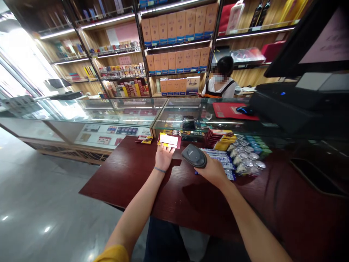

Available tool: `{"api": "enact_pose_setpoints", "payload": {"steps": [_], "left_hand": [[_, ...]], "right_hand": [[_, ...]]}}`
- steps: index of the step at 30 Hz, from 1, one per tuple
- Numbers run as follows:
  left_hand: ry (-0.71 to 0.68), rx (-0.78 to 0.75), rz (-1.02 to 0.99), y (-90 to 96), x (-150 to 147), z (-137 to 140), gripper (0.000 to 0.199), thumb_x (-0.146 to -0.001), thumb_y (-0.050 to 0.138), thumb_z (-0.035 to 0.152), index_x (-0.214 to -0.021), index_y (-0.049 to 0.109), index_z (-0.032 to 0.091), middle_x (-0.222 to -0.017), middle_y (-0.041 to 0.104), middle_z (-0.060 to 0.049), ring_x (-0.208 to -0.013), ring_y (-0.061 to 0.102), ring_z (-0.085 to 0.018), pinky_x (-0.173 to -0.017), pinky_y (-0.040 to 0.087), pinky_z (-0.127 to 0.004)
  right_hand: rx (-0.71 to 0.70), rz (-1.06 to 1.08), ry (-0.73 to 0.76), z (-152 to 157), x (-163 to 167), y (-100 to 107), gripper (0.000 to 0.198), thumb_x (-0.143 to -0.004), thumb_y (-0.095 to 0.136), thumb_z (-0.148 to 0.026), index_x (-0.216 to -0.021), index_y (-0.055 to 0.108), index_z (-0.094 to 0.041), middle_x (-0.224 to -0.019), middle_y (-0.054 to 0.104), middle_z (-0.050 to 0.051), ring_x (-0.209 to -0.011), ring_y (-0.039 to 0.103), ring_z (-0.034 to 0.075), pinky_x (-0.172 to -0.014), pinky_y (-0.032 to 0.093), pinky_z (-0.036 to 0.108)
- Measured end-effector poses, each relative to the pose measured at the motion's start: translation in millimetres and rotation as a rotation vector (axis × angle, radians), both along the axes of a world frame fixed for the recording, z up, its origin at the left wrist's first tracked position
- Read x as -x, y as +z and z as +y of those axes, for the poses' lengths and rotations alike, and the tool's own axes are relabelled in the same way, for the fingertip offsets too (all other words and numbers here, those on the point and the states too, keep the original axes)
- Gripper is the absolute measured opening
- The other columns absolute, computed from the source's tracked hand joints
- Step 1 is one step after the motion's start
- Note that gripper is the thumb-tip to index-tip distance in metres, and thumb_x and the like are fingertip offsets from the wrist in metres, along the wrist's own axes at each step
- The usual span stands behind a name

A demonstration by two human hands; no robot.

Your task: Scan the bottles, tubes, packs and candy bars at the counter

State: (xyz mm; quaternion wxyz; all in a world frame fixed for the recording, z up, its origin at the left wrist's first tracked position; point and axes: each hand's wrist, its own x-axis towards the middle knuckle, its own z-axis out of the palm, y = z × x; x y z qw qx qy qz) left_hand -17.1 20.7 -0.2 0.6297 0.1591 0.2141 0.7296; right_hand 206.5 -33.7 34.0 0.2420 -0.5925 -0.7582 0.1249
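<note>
My left hand (164,157) grips a flat red and yellow packet (169,140) by its near edge, with a pale panel turned up, above the dark red table (131,174). In my right hand (214,169) is a black handheld barcode scanner (194,155), its head angled toward the packet and apart from it. Left of the held packet, a similar packet (145,139) lies near the table's far edge. On the right stand a stack of red and yellow packets (219,139), blue and white packs (219,156) partly behind my right hand, and several silver-lidded jars (247,158).
A glass display counter (131,112) borders the table's far side. A person (219,82) sits behind it. A red mat (231,111) with a mouse (243,110) lies on the glass. A dark monitor (308,43) overhangs the right; a black tray-like object (316,174) lies below.
</note>
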Motion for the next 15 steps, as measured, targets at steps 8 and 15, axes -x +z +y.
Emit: {"api": "enact_pose_setpoints", "payload": {"steps": [8,15], "left_hand": [[0.013,-0.074,0.179,5.3,-9.0,3.8,0.024,-0.088,0.07,0.019,-0.108,0.058,0.025,-0.114,0.071,-0.003,-0.1,0.07,-0.015,-0.094,0.055,-0.034],[-0.005,-0.145,0.439,34.0,-37.8,17.1,0.039,-0.077,0.082,0.038,-0.104,0.059,0.022,-0.099,0.073,-0.002,-0.083,0.071,-0.014,-0.076,0.058,-0.029]], "right_hand": [[-0.032,0.006,-0.018,0.5,-14.7,18.9,0.042,-0.079,0.07,-0.039,-0.117,0.059,-0.025,-0.087,0.077,0.006,-0.081,0.074,0.032,-0.063,0.041,0.031],[-0.095,0.112,-0.098,-6.4,-61.7,28.8,0.048,-0.079,0.07,-0.041,-0.124,0.06,-0.026,-0.099,0.079,0.007,-0.096,0.075,0.033,-0.075,0.051,0.035]]}}
